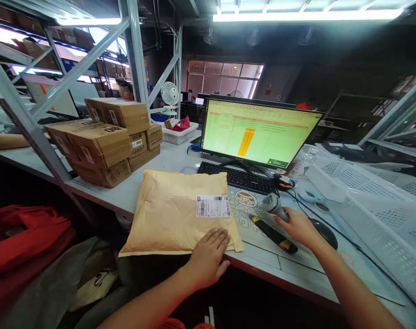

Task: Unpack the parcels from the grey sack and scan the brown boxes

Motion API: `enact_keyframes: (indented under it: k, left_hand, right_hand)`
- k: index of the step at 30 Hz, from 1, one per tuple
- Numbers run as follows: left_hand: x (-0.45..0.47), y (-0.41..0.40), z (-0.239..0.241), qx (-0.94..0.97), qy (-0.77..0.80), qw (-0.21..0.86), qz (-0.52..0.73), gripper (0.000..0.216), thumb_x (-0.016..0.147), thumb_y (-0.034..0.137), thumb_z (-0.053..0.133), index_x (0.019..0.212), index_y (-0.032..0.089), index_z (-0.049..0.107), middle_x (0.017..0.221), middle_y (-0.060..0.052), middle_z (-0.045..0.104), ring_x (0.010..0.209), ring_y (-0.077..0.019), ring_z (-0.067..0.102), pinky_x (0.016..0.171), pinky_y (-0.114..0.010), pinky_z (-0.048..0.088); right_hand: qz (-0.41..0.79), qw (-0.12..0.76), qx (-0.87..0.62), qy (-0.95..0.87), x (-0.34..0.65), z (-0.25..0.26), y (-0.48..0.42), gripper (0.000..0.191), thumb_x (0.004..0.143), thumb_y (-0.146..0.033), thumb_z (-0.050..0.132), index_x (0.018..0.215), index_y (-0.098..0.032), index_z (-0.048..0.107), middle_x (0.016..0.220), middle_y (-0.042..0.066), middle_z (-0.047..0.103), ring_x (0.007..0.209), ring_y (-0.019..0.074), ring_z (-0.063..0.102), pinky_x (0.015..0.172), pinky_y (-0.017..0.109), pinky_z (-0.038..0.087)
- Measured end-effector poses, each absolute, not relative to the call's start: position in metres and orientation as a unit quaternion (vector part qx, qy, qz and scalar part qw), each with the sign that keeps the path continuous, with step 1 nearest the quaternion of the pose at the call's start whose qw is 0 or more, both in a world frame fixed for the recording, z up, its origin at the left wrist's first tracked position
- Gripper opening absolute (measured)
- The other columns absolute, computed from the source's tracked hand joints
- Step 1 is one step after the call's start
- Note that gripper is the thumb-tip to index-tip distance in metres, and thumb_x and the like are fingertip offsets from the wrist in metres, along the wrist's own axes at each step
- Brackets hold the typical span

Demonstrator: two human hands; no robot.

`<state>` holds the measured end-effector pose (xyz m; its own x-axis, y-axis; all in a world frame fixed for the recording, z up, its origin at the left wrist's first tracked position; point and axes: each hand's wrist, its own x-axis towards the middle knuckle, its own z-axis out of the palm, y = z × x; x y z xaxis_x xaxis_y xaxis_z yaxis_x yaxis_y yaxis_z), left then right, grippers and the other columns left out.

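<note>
A tan padded envelope (170, 210) lies flat at the front edge of the desk, with a white barcode label (213, 206) on its right side. My left hand (210, 256) rests on its lower right part, fingers stretched out flat. In my right hand (299, 226) is a grey barcode scanner (274, 205), its head pointing left toward the label. Just below the scanner a black and yellow utility knife (273, 234) lies on the patterned desk mat (240, 219).
Behind the envelope stand a keyboard (235, 177) and a lit monitor (256, 132). Cardboard boxes (101, 141) are stacked at left beside a metal post. A mouse (322, 233), tape rolls and white plastic baskets (382, 205) occupy the right. A white basket (180, 132) sits farther back.
</note>
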<state>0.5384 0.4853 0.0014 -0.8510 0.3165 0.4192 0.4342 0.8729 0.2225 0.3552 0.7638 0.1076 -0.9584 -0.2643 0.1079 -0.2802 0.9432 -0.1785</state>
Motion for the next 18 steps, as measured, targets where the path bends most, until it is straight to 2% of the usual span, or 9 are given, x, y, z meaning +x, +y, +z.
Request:
enact_keyframes:
  k: [5,9,11,12,15,18]
  left_hand:
    - [0.538,0.485,0.001,-0.205,-0.948,0.189,-0.157,0.065,0.099,0.041,0.056,0.156,0.013,0.043,0.162,-0.01,0.043,0.151,-0.0245,0.04,0.129,-0.044,0.032]
    - [0.539,0.485,0.002,-0.193,-0.95,0.188,-0.158,0.062,0.098,0.037,0.058,0.154,0.012,0.047,0.16,-0.01,0.044,0.15,-0.0252,0.043,0.127,-0.046,0.035]
    - [0.539,0.485,0.003,-0.191,-0.952,0.184,-0.152,0.062,0.097,0.035,0.058,0.153,0.012,0.047,0.16,-0.01,0.044,0.149,-0.0258,0.044,0.126,-0.047,0.037]
    - [0.539,0.484,0.003,-0.194,-0.953,0.181,-0.146,0.062,0.096,0.033,0.058,0.154,0.012,0.047,0.16,-0.01,0.044,0.149,-0.0261,0.044,0.125,-0.047,0.038]
    - [0.539,0.484,0.005,-0.207,-0.954,0.172,-0.13,0.063,0.095,0.031,0.058,0.154,0.011,0.046,0.161,-0.01,0.042,0.149,-0.027,0.044,0.124,-0.047,0.04]
    - [0.539,0.484,0.006,-0.2,-0.955,0.174,-0.134,0.063,0.095,0.031,0.058,0.154,0.012,0.046,0.161,-0.009,0.042,0.149,-0.0269,0.044,0.125,-0.047,0.04]
  right_hand:
    - [0.048,0.044,0.058,-0.996,0.349,0.07,0.796,0.049,0.095,-0.036,0.049,0.132,-0.006,0.061,0.122,0.024,0.07,0.109,0.0362,0.07,0.089,0.045,0.054]
    - [0.041,0.011,0.009,-0.999,0.337,0.096,0.789,0.058,0.096,-0.052,0.049,0.127,-0.007,0.067,0.12,0.025,0.071,0.112,0.0402,0.068,0.091,0.049,0.053]
    - [0.061,0.076,0.0,-0.995,0.314,0.116,0.773,0.052,0.098,-0.043,0.044,0.125,-0.006,0.068,0.121,0.026,0.07,0.113,0.0392,0.067,0.093,0.048,0.052]
    - [0.08,0.105,0.029,-0.991,0.3,0.123,0.762,0.047,0.098,-0.034,0.043,0.128,-0.005,0.067,0.124,0.026,0.069,0.115,0.0367,0.066,0.095,0.046,0.051]
    - [0.101,0.082,0.122,-0.984,0.255,0.129,0.729,0.038,0.095,-0.019,0.047,0.125,-0.016,0.069,0.129,0.011,0.071,0.12,0.0242,0.064,0.103,0.031,0.046]
    - [0.097,0.047,0.161,-0.981,0.226,0.118,0.706,0.035,0.092,-0.014,0.05,0.12,-0.018,0.07,0.126,0.008,0.072,0.119,0.0215,0.064,0.1,0.026,0.044]
